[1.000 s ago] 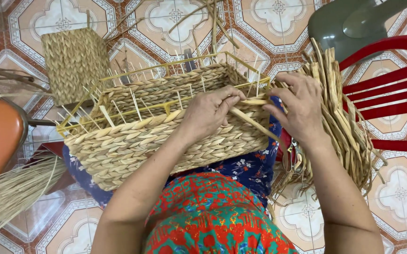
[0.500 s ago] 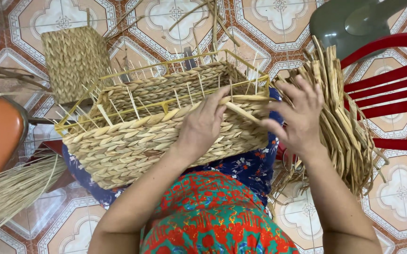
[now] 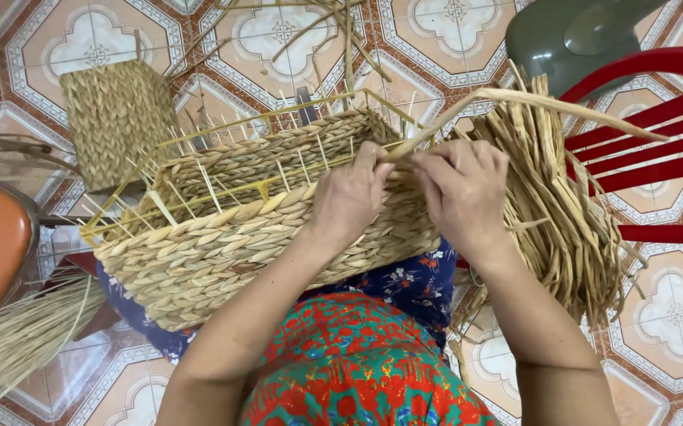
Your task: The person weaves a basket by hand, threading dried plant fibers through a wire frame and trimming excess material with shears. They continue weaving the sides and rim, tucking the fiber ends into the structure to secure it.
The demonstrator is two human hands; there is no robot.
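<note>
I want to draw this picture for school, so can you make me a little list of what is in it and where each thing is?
Place: tiled floor with orange and white patterns
Main thing: half-woven straw basket on the person's lap, thin ribs sticking up
Left hand: on the basket's right end, at its rim
Right hand: beside the left hand, pinching a long straw strand
Beside the basket: bundle of loose straw on the right
Further back: small woven basket
Right edge: red chair

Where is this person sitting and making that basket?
Probably a home or small workshop for basket weaving: a patterned tiled floor, a red plastic chair, a half-woven basket on the lap and loose straw bundles beside it.
</note>
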